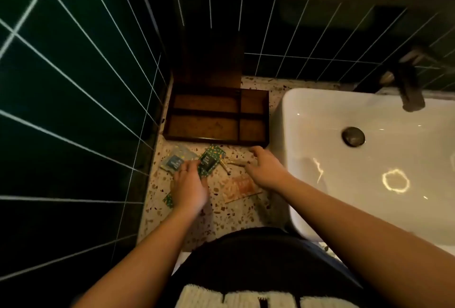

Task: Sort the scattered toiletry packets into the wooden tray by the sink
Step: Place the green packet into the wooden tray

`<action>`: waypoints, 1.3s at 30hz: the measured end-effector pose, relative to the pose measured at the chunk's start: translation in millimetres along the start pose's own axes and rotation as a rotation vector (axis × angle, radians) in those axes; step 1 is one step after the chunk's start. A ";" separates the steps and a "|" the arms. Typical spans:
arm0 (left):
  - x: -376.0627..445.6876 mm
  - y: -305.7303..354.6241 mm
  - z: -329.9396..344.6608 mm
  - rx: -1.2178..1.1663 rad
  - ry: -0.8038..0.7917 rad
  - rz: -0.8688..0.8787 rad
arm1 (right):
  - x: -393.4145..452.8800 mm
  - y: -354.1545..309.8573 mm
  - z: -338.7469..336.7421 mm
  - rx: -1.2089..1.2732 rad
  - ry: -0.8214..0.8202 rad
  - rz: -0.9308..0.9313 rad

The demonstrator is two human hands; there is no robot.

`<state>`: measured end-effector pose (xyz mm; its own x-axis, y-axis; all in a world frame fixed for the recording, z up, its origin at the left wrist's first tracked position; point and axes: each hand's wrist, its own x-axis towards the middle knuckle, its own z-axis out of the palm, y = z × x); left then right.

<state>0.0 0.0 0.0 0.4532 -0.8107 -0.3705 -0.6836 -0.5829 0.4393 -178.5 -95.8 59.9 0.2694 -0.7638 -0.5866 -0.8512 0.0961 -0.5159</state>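
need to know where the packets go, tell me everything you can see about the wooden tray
The wooden tray is a dark brown, shallow rectangle with raised walls and dividers forming four compartments: two long ones on the left, two smaller ones on the right. All four look empty. It lies flat on the speckled counter, in the corner against the green tiled wall, left of the white sink. Neither hand touches it.

Both hands (pixel 189 184) (pixel 264 168) over packets (pixel 209 162) below tray (pixel 216 117).

Packets scattered in front of an empty tray.
A green packet (pixel 209 163), a blue one (pixel 174 162) and an orange one (pixel 240 186) are laid flat before the four-compartment wooden tray (pixel 216 139).
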 end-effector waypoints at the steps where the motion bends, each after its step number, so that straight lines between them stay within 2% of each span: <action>1: 3.9 0.9 -1.6 0.031 0.008 0.011 | 7.1 -0.5 -0.7 -0.048 -0.004 0.001; 6: 20.6 1.4 -0.8 0.139 0.000 -0.008 | 30.5 -3.3 -1.9 -0.179 -0.070 0.067; 11: 32.5 -0.5 -2.4 0.225 -0.020 0.020 | 34.4 -6.0 4.5 -0.324 0.074 0.032; 14: 40.0 0.0 -2.0 0.292 -0.018 0.016 | 38.6 -6.4 2.5 -0.383 0.106 0.006; 23: 51.3 16.8 -10.1 0.395 -0.130 -0.078 | 40.9 -5.1 -3.4 -0.390 -0.015 -0.012; 25: 49.7 16.9 -12.3 0.382 -0.167 -0.080 | 39.8 -5.4 -3.9 -0.381 -0.031 -0.011; 28: 48.4 16.3 -20.0 0.227 -0.218 -0.096 | 38.3 -4.4 -3.8 -0.373 -0.039 -0.021; 33: 52.6 28.9 -48.1 0.118 -0.166 0.026 | 38.5 -2.4 -2.7 -0.375 -0.026 -0.033; 39: 90.6 63.4 -70.0 0.186 -0.057 0.192 | 38.4 -2.2 -2.7 -0.368 -0.025 -0.033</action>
<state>37.8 -114.2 51.5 0.2761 -0.8979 -0.3429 -0.8494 -0.3948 0.3501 -167.5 -127.1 40.1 0.3069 -0.7461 -0.5909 -0.9455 -0.1681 -0.2788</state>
